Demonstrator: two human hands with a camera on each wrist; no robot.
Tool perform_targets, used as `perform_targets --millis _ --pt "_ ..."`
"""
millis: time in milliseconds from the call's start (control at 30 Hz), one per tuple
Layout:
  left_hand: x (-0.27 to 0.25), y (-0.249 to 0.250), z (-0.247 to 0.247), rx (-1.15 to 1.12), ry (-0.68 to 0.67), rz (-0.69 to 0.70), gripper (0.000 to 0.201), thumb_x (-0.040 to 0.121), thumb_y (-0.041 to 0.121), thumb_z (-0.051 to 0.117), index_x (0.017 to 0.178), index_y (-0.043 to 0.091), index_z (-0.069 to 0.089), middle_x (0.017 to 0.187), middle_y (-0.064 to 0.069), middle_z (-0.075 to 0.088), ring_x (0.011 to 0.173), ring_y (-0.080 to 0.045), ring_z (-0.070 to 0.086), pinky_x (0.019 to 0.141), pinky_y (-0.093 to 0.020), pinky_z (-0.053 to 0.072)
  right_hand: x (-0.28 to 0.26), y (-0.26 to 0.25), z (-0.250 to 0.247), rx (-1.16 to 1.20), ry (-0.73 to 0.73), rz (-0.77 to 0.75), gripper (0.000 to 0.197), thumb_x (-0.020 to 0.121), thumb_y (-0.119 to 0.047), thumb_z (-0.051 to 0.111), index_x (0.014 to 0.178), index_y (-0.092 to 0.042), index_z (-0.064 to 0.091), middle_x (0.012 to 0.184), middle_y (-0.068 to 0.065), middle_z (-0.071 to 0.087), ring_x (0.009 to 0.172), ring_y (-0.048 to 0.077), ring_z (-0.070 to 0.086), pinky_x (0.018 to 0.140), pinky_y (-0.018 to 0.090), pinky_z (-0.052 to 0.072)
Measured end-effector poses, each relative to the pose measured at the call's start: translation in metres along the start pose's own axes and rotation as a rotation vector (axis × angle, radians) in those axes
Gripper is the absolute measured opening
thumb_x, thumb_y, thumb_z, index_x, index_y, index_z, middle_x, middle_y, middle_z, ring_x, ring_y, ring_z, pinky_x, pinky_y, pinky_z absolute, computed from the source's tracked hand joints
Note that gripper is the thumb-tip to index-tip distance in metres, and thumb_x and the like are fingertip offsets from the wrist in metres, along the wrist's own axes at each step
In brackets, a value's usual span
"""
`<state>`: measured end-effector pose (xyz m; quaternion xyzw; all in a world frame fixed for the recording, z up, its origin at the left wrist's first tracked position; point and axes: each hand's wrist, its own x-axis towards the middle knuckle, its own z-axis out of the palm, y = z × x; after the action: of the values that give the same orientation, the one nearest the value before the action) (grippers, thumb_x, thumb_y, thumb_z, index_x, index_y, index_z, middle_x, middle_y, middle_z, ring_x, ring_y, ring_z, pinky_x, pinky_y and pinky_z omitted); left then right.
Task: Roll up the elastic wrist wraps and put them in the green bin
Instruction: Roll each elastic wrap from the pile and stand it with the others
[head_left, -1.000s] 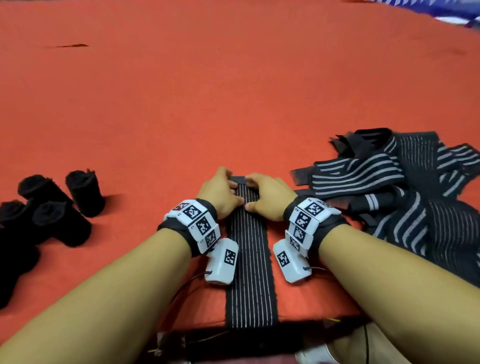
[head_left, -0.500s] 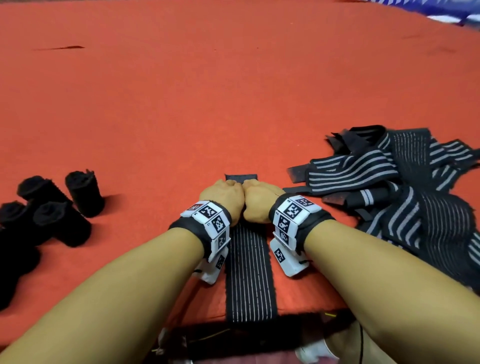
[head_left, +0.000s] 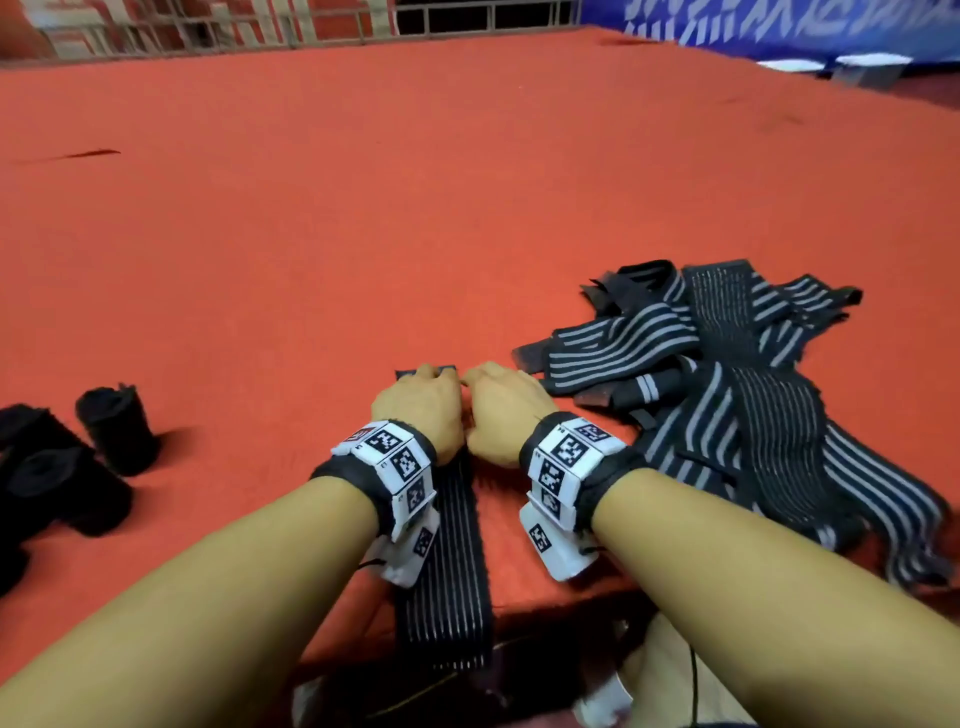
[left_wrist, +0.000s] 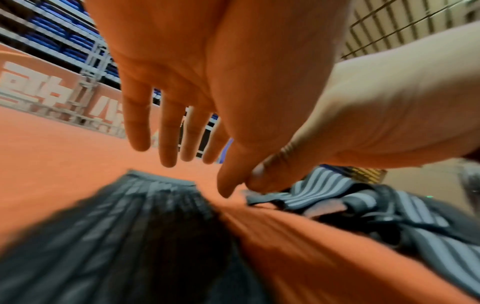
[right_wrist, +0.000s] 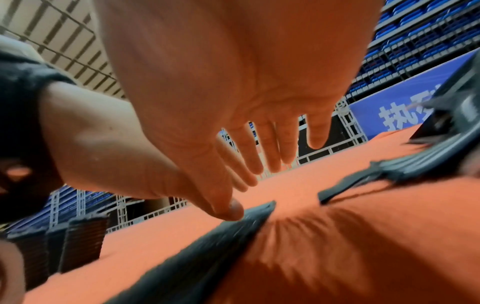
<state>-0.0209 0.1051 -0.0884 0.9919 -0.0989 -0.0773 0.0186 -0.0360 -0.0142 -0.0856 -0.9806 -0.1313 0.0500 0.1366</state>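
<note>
Orange cloth is covering the table (head_left: 311, 234) I am working on. One black wrist wrap (head_left: 447, 582) with thin pale lines is lying flat on it and hanging a little over the near edge, with its far end (head_left: 431, 370) peeking out past my fingers. I am holding my left hand (head_left: 421, 410) and my right hand (head_left: 506, 410) side by side over that far end, knuckles almost touching. In the left wrist view my left fingers (left_wrist: 166, 131) are reaching out straight and spread, and they are gripping nothing. In the right wrist view my right fingers (right_wrist: 275, 148) are also lying straight and loose, and my right thumb (right_wrist: 228, 207) is touching the edge of the wrap. A messy pile of striped wraps (head_left: 737, 395) is lying toward the right edge of the table. Some rolled black wraps (head_left: 117, 434) are standing near the left edge. I am seeing no green bin in any view.
</note>
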Motion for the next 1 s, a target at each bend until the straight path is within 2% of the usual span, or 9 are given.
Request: perform_targets --millis 133,267,400,467,533,633,800,900,1000 --pt "-0.005 0.07 -0.023 -0.051 0.118 0.132 0.041 0.092 0.021 0.056 0.132 0.021 0.052 0.121 -0.01 0.062 0.107 -0.04 0.064 0.076 -0.042 0.046 -0.037 0.046 -0.04 0.032 0.097 0.135 0.042 0.086 -0.02 0.061 0.127 -0.009 0.056 0.126 0.014 0.056 0.117 0.035 0.056 0.092 0.041 0.047" --pt "-0.005 0.143 -0.031 -0.269 0.112 0.215 0.034 0.091 0.039 0.058 0.123 0.029 0.057 0.112 -0.005 0.071 0.105 -0.037 0.066 0.084 -0.042 0.053 -0.087 0.111 -0.068 0.062 0.255 0.324 0.04 0.087 -0.022 0.065 0.125 -0.013 0.061 0.125 0.012 0.06 0.116 0.033 0.058 0.089 0.038 0.048" --pt "-0.019 0.209 -0.022 -0.402 0.003 0.377 0.01 0.087 0.042 0.069 0.094 0.034 0.067 0.102 0.002 0.074 0.101 -0.026 0.067 0.09 -0.04 0.055 -0.144 0.173 -0.074 0.147 0.311 0.561 0.02 0.08 -0.023 0.075 0.097 -0.021 0.064 0.106 0.003 0.068 0.103 0.028 0.064 0.081 0.035 0.051" --pt "-0.03 0.235 -0.012 -0.384 -0.097 0.476 0.014 0.084 0.037 0.076 0.096 0.035 0.071 0.102 0.005 0.074 0.1 -0.02 0.068 0.092 -0.037 0.055 -0.169 0.193 -0.071 0.185 0.295 0.64 0.019 0.078 -0.021 0.076 0.09 -0.025 0.063 0.102 0.002 0.071 0.101 0.028 0.066 0.084 0.036 0.053" --pt "-0.037 0.249 0.001 -0.292 -0.159 0.555 0.031 0.079 0.037 0.082 0.108 0.034 0.072 0.11 0.006 0.073 0.103 -0.018 0.067 0.093 -0.036 0.055 -0.185 0.206 -0.064 0.203 0.266 0.684 0.019 0.078 -0.019 0.076 0.092 -0.024 0.065 0.101 0.003 0.072 0.1 0.029 0.066 0.087 0.037 0.054" --pt "-0.04 0.262 0.018 -0.154 -0.123 0.604 0.039 0.08 0.035 0.081 0.118 0.037 0.07 0.119 0.004 0.069 0.111 -0.021 0.063 0.093 -0.039 0.054 -0.202 0.216 -0.055 0.242 0.261 0.712 0.02 0.076 -0.018 0.076 0.091 -0.026 0.066 0.1 0.004 0.073 0.101 0.029 0.067 0.09 0.039 0.055" --pt "-0.04 0.264 0.029 -0.078 -0.037 0.58 0.018 0.089 0.035 0.069 0.107 0.034 0.073 0.112 0.001 0.07 0.109 -0.025 0.064 0.088 -0.039 0.055 -0.211 0.216 -0.045 0.259 0.248 0.621 0.023 0.078 -0.013 0.074 0.097 -0.026 0.071 0.105 0.001 0.075 0.104 0.024 0.068 0.091 0.036 0.055" --pt "-0.04 0.266 0.031 -0.123 -0.014 0.535 0.016 0.091 0.034 0.063 0.104 0.034 0.072 0.108 -0.002 0.071 0.106 -0.028 0.064 0.084 -0.038 0.054 -0.215 0.217 -0.043 0.268 0.248 0.572 0.024 0.081 -0.018 0.076 0.105 -0.021 0.074 0.108 0.0 0.075 0.106 0.021 0.067 0.09 0.027 0.05" --pt "-0.039 0.263 0.027 -0.265 0.029 0.463 0.017 0.093 0.035 0.057 0.105 0.037 0.068 0.11 -0.001 0.072 0.107 -0.03 0.064 0.085 -0.038 0.052 -0.217 0.214 -0.046 0.284 0.278 0.51 0.024 0.082 -0.021 0.077 0.106 -0.02 0.075 0.107 0.0 0.075 0.106 0.021 0.066 0.09 0.028 0.05"
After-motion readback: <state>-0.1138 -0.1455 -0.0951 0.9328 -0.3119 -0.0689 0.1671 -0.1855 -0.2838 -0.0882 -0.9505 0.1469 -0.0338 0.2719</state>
